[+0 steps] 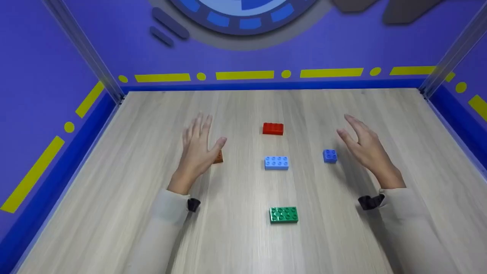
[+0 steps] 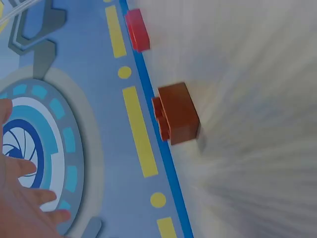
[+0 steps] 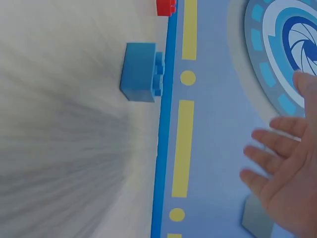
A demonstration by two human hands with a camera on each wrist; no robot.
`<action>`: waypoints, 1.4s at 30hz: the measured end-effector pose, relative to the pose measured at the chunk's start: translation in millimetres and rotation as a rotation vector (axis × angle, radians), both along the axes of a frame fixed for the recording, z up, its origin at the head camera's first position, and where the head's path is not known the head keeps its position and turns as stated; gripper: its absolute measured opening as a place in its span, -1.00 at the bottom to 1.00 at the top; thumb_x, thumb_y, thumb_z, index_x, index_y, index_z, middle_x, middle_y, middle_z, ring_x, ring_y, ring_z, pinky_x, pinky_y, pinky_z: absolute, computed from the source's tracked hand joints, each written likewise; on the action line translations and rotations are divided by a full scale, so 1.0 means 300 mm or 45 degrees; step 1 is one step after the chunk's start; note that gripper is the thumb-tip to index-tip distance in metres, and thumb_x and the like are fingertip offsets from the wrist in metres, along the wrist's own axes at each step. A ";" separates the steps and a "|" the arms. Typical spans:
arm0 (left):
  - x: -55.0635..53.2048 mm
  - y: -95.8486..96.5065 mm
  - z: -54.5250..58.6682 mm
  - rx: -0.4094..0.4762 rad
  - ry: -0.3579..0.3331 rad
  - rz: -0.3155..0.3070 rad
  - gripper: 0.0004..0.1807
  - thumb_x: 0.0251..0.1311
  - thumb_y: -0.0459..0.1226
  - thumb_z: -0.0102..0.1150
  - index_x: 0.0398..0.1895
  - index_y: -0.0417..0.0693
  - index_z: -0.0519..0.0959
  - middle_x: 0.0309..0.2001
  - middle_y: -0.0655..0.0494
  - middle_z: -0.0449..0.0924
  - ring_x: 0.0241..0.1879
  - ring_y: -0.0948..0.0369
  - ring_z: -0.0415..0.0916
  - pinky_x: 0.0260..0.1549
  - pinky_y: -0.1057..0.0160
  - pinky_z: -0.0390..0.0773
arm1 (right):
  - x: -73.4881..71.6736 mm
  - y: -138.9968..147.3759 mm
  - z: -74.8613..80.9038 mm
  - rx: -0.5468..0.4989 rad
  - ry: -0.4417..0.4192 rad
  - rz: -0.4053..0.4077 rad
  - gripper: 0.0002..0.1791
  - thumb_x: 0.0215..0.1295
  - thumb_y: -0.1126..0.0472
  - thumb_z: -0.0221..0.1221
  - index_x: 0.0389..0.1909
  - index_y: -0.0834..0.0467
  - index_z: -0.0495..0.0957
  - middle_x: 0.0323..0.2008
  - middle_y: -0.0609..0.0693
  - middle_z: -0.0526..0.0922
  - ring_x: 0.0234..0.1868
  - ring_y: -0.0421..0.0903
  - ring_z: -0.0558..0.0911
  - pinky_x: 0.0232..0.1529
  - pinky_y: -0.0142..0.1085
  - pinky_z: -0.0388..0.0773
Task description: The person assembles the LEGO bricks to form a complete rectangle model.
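In the head view my left hand [image 1: 197,150] hovers above the table's left part, fingers extended and thumb spread, holding nothing. It partly covers an orange-brown building brick [image 1: 218,157], which the left wrist view shows whole as a brown brick [image 2: 178,113] with studs. My right hand [image 1: 367,148] is held up to the right of a small blue brick [image 1: 330,156], fingers fairly straight and grasping nothing. Between the hands lie a red brick [image 1: 273,128], a light blue brick [image 1: 276,163] and, nearer to me, a green brick [image 1: 284,215].
The bricks lie apart on a light wood-grain table [image 1: 236,243]. Purple-blue panels with yellow markings rise behind it [image 1: 243,57] and along both sides. Metal posts stand at the back corners. A black strap [image 1: 371,202] circles the right wrist.
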State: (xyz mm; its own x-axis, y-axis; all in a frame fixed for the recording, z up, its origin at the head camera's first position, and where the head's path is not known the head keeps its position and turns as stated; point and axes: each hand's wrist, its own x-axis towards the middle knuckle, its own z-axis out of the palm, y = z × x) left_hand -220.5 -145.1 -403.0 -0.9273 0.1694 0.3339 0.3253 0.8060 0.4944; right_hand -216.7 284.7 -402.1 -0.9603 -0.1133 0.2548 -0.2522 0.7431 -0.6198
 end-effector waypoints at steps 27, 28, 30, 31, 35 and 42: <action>0.164 0.206 -0.069 0.327 -0.534 -0.788 -0.48 0.23 -0.08 0.24 0.23 -0.05 0.50 0.18 -0.01 0.53 0.16 0.15 0.46 0.20 0.02 0.42 | -0.034 -0.202 -0.066 0.064 -0.301 0.521 -0.42 0.28 0.02 0.23 0.25 0.21 0.45 0.23 0.14 0.52 0.25 0.12 0.49 0.24 0.03 0.40; 0.168 0.212 -0.070 0.317 -0.552 -0.805 -0.48 0.23 -0.08 0.24 0.23 -0.07 0.49 0.18 -0.01 0.54 0.15 0.14 0.46 0.19 0.01 0.42 | -0.035 -0.208 -0.067 0.077 -0.311 0.529 -0.42 0.28 0.02 0.23 0.25 0.20 0.45 0.23 0.14 0.51 0.25 0.13 0.49 0.23 0.04 0.40; 0.172 0.224 -0.076 0.290 -0.583 -0.840 -0.48 0.22 -0.10 0.25 0.22 -0.09 0.49 0.17 0.00 0.55 0.13 0.12 0.47 0.16 0.01 0.44 | -0.036 -0.223 -0.068 0.096 -0.317 0.554 -0.44 0.28 0.04 0.23 0.25 0.22 0.45 0.22 0.16 0.52 0.23 0.15 0.50 0.22 0.05 0.41; 0.174 0.231 -0.079 0.271 -0.600 -0.857 -0.47 0.22 -0.10 0.25 0.22 -0.10 0.49 0.16 0.00 0.55 0.12 0.12 0.47 0.15 0.03 0.45 | -0.038 -0.231 -0.068 0.106 -0.319 0.568 -0.45 0.29 0.07 0.23 0.24 0.23 0.45 0.22 0.16 0.52 0.23 0.15 0.50 0.21 0.05 0.41; 0.182 0.258 -0.087 0.205 -0.669 -0.926 -0.48 0.20 -0.12 0.28 0.22 -0.08 0.50 0.15 0.02 0.56 0.10 0.12 0.50 0.13 0.14 0.49 | -0.043 -0.261 -0.072 0.148 -0.322 0.615 -0.50 0.30 0.19 0.21 0.23 0.26 0.45 0.22 0.18 0.52 0.22 0.17 0.50 0.20 0.06 0.42; 0.190 0.301 -0.082 0.104 -0.752 -1.029 -0.46 0.15 -0.18 0.33 0.21 -0.09 0.50 0.14 0.03 0.56 0.08 0.16 0.53 0.13 0.28 0.48 | -0.053 -0.299 -0.088 0.199 -0.317 0.671 -0.51 0.27 0.23 0.23 0.22 0.25 0.47 0.20 0.17 0.53 0.20 0.15 0.52 0.20 0.05 0.43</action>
State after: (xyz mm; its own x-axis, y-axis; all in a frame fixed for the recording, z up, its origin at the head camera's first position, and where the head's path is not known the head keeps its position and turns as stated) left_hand -163.6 -54.7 -427.6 -0.5652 0.8184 -0.1037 0.4445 0.4080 0.7975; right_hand -232.6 195.0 -428.5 -0.7934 -0.6080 -0.0284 -0.4726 0.6447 -0.6008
